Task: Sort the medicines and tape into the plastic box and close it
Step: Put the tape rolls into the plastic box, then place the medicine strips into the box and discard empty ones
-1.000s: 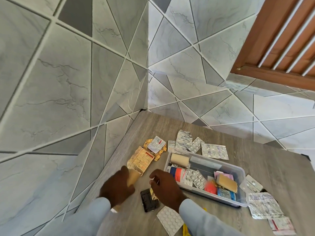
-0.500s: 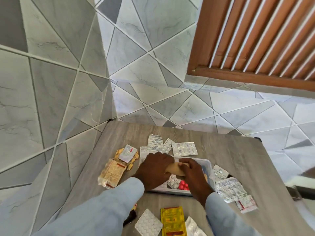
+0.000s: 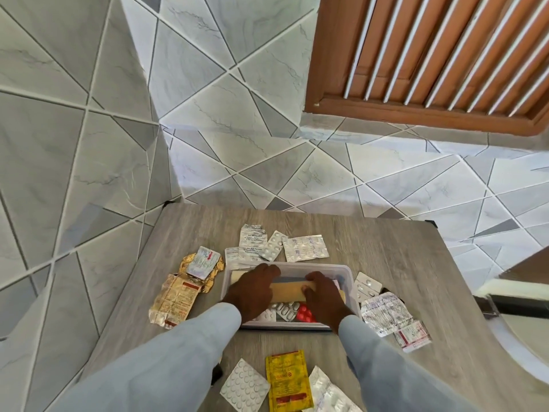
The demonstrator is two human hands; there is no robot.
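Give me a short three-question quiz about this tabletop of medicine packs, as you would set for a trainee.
1. True or false: both hands, the left hand and the right hand, are over the clear plastic box.
2. Which pack lies nearest the camera? A) the yellow foil sachet with red print; B) the crumpled gold foil strip; C) the silver blister strip beyond the box.
3. Fill in: the long tan roll is held between the two hands, above the ____ pills in the box.

Key: 1 true; 2 A; 3 red.
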